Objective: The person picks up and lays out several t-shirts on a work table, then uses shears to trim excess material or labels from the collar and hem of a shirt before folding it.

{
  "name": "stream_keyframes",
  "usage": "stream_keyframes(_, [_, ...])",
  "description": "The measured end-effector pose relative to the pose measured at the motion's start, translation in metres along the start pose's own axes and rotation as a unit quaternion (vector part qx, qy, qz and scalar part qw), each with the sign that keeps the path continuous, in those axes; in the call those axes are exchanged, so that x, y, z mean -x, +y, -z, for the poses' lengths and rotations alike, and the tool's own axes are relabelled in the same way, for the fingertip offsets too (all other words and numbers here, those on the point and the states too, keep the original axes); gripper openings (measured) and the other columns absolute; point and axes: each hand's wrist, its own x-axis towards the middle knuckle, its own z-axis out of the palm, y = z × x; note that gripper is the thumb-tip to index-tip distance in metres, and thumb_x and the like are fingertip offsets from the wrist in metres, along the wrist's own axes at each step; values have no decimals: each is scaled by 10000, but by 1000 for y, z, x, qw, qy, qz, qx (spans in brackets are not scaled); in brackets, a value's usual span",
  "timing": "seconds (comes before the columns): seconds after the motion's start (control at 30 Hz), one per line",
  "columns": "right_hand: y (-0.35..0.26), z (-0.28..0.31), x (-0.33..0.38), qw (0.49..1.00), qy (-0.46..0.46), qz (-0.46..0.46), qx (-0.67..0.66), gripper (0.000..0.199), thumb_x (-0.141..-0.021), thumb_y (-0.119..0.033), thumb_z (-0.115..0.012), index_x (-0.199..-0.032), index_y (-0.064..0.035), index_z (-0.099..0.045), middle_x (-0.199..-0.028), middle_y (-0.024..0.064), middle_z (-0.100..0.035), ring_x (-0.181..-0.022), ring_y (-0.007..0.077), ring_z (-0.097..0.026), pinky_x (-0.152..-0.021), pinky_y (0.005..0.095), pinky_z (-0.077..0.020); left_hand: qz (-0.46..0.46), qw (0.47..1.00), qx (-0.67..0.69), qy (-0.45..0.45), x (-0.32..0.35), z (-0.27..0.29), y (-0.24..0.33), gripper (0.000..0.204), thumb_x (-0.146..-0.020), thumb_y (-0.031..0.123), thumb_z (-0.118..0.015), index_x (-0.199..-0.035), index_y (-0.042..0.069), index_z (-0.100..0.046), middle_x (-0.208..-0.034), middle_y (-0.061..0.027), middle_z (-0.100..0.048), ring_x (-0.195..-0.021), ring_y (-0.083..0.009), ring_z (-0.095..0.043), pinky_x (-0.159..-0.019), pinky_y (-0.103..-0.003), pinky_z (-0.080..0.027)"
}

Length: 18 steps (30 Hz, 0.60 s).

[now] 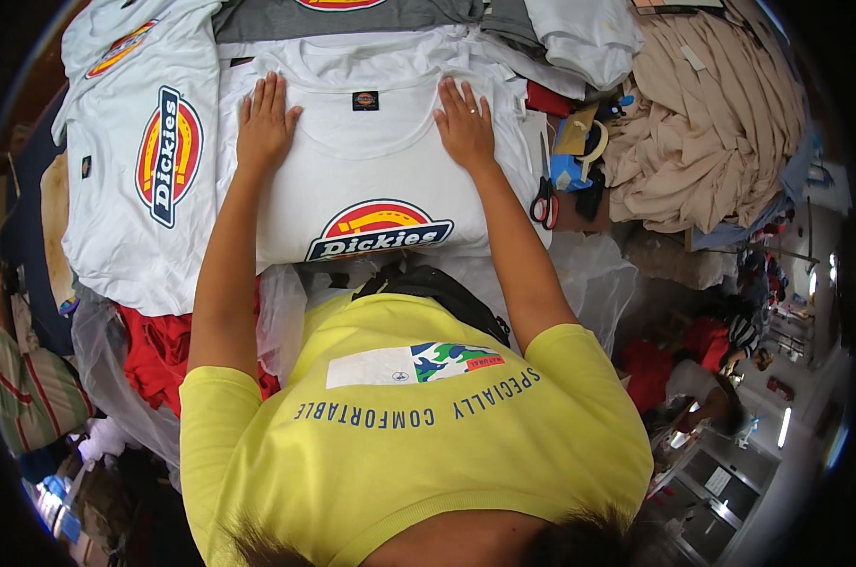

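A white T-shirt (380, 170) with a round red, yellow and navy print lies spread in front of me, its neckline away from me and a small dark label at the collar. My left hand (268, 121) rests flat on its left shoulder, fingers stretched out. On the right shoulder my right hand (466, 125) lies flat too, a ring on one finger. Neither hand grips anything. More white cloth shows beneath and beyond the neckline. The lower edge of the T-shirt drops over the table's near side, close to my body.
White printed T-shirts (106, 217) lie at the left, a grey one (352, 21) at the far side. To the right are scissors (545, 203), a tape roll (594, 146) and a large beige cloth heap (702, 113). Clear plastic (579, 283) and red cloth (154, 350) hang nearby. People work at far right.
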Motion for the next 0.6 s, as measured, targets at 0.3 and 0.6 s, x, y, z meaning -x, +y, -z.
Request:
stream_keyframes(0.3, [15,-10,-26,999,9,-17,-42,472,-918,-367,-390,-1358,-203,-346,-1411,-40,-329,-1305,194,-286,-1031,426,-228,16,995,39,94,-48,-6,-23,306,-869,362,-495,-975,81,-549,-1029,-57,-545,-982,-241,-479,-811,-397,-355])
stream_keyframes(0.6, [13,-7,-26,997,16,-22,-73,445,-911,-343,-422,-1331,-200,-383,-1379,-29,-381,-1296,201,-306,-1027,412,-231,63,993,-79,60,-64,-8,-29,324,-828,413,-531,-930,107,-566,-993,-53,-532,-954,-246,-485,-825,-495,-345])
